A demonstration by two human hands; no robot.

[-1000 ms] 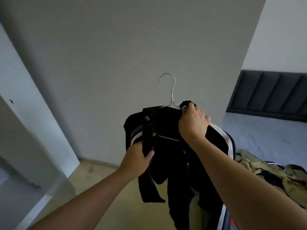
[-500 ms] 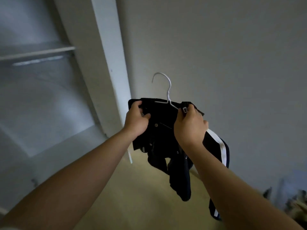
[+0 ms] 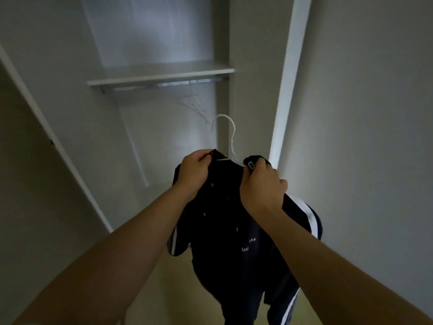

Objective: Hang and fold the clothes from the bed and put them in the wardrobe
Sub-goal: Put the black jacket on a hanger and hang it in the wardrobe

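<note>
A black jacket (image 3: 225, 242) with white sleeve stripes hangs on a white wire hanger (image 3: 228, 137), whose hook rises above the collar. My left hand (image 3: 193, 171) grips the jacket's left shoulder and collar edge. My right hand (image 3: 262, 186) grips the right shoulder at the hanger. Both hold the garment in the air in front of the open white wardrobe (image 3: 164, 71). The metal hanging rail (image 3: 164, 84) runs under the wardrobe's shelf, above and left of the hook.
Several bare wire hangers (image 3: 195, 106) hang at the rail's right end. An open wardrobe door (image 3: 54, 137) stands at the left, and a white side panel (image 3: 288, 90) at the right. A plain wall fills the right side. Pale floor shows below the jacket.
The view has swung left from the bed and wall to face the wardrobe's inside. My left hand has moved up from the jacket's front to its left shoulder. The jacket stays held.
</note>
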